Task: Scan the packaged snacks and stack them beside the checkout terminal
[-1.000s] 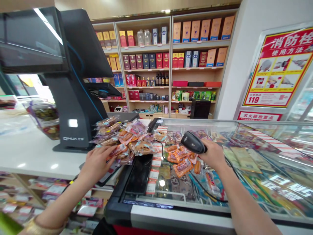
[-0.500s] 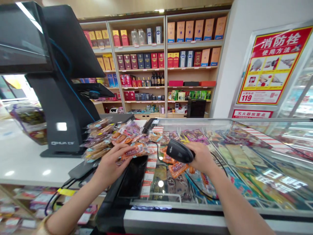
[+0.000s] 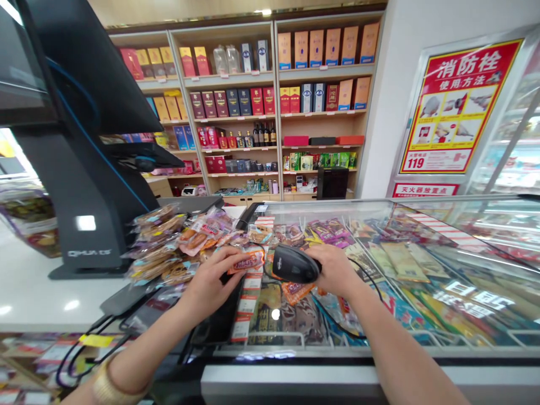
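My left hand (image 3: 219,278) grips a small orange snack packet (image 3: 248,261) by its left end, fingers on top and thumb below. In my right hand (image 3: 335,267) is a black barcode scanner (image 3: 295,264), its head turned left toward that packet with a small gap between them. A black cable (image 3: 365,270) shows behind my right wrist. More orange packets (image 3: 297,291) lie on the glass top below the scanner. Left of my left hand is a pile of clear-wrapped snacks (image 3: 158,244). A dark phone (image 3: 217,323) lies partly hidden under my left hand.
A black checkout terminal (image 3: 90,214) stands on the white counter (image 3: 76,292) at left. The glass-topped freezer (image 3: 358,351) holds many packaged goods. Cables (image 3: 70,360) hang at the counter's front edge. Shelves of boxes and bottles (image 3: 236,118) stand behind, with a red poster (image 3: 462,107) at right.
My left hand has lifted the orange packet off the pile side and moved it right, closer to the scanner. The whole view has shifted slightly, so background things sit further left.
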The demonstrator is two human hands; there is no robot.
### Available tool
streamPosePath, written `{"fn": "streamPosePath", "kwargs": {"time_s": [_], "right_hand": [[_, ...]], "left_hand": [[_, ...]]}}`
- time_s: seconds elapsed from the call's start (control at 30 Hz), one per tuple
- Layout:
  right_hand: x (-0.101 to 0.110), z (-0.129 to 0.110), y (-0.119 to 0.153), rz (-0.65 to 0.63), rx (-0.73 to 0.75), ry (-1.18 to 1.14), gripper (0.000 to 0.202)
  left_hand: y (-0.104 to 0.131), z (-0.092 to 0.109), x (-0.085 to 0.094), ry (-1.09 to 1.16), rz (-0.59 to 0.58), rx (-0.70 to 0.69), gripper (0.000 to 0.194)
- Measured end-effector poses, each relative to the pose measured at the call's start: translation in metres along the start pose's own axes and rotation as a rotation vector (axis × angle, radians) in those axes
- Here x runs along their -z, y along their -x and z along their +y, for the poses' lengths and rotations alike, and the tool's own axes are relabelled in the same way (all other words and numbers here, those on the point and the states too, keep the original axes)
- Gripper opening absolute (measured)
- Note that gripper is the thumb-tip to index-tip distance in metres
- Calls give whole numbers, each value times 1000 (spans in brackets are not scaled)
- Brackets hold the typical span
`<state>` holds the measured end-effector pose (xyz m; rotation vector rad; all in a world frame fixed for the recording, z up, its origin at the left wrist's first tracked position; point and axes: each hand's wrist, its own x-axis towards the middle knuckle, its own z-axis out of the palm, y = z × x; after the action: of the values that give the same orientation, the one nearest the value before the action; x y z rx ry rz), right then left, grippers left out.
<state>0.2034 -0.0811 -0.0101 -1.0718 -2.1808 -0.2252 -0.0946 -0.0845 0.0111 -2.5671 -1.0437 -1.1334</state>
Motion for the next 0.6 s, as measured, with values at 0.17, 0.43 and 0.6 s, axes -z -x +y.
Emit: {"fn": "streamPosePath", "kwargs": {"time_s": [0.17,0.43,0.6], "right_hand": [[1,5,1,67,-32,8,19],[0,29,8,192,-133,74,24],[-4,36,11,202,-168,111,27]], "left_hand": [[1,2,-6,60,-14,35,26],[-27,19,-67,153,-187,144,35],[-26,-4,-64,-53,-161,144,41]]}}
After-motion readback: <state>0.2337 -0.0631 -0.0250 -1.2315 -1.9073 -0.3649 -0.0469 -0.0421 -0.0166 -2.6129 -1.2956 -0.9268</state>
